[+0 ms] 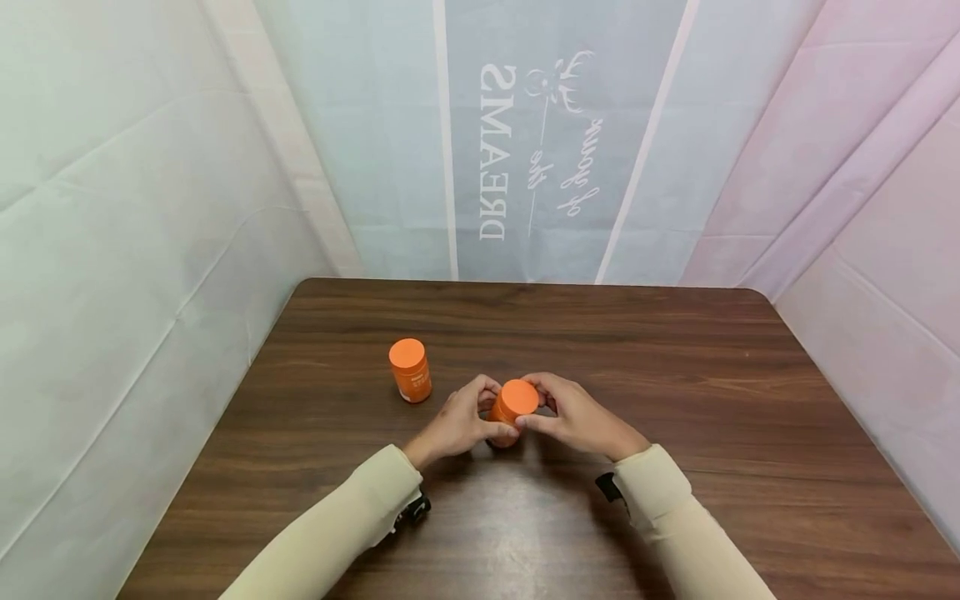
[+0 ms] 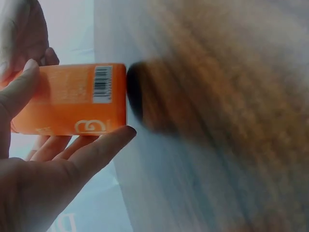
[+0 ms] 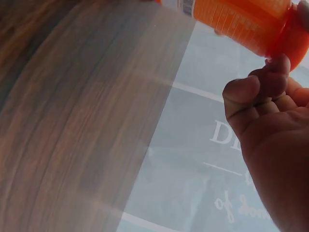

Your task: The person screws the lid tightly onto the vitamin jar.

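Note:
An orange bottle (image 1: 504, 423) with an orange screw lid (image 1: 519, 397) is held between both hands near the middle of the table. Around its body, from the left side, the left hand (image 1: 461, 423) curls its thumb and fingers. At the lid, the right hand (image 1: 581, 418) grips from the right with thumb and fingertips. A barcode (image 2: 102, 84) shows near the bottle's base in the left wrist view. Whether the base touches the table or hovers just above it, I cannot tell. A second orange bottle (image 1: 411, 375), lid on, stands upright beyond the left hand.
The brown wood-grain table (image 1: 675, 358) reaches back to a grey-blue cloth (image 1: 540, 250) with mirrored lettering. Pale sheets (image 1: 150, 250) hang along the left and right sides. Dark straps (image 1: 611, 486) sit at the wrists.

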{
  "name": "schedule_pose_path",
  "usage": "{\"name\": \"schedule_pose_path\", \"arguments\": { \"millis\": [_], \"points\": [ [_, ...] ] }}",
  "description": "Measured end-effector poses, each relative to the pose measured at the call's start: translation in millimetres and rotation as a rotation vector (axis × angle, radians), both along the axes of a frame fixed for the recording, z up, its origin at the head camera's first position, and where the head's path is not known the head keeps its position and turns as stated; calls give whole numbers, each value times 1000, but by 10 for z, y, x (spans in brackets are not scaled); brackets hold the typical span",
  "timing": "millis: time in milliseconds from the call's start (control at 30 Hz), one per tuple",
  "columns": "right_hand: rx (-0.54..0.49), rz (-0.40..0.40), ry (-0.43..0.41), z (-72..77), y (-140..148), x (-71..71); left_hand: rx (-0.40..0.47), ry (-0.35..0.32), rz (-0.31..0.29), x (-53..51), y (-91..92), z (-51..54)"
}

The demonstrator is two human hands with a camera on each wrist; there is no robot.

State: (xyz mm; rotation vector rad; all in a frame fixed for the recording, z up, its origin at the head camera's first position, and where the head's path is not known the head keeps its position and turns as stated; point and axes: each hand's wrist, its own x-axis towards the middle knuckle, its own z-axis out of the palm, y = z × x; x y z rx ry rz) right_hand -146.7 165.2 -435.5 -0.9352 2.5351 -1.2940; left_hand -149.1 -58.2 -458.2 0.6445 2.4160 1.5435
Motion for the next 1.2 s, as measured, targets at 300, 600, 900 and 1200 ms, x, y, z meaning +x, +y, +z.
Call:
{"name": "schedule_pose_path", "arguments": {
  "millis": [300, 600, 900, 1200],
  "points": [
    [39, -50, 26, 115, -163, -156, 2, -98, -3, -150, -51, 89],
    [98, -108, 31, 181, -248, -284, -100, -129, 54, -251, -63, 205],
    [127, -144, 25, 216, -277, -360, -138, -154, 68, -316, -65, 251],
    [157, -162, 27, 280, -291, -394, -159, -218, 92, -360, -57, 294]
  ]
}}
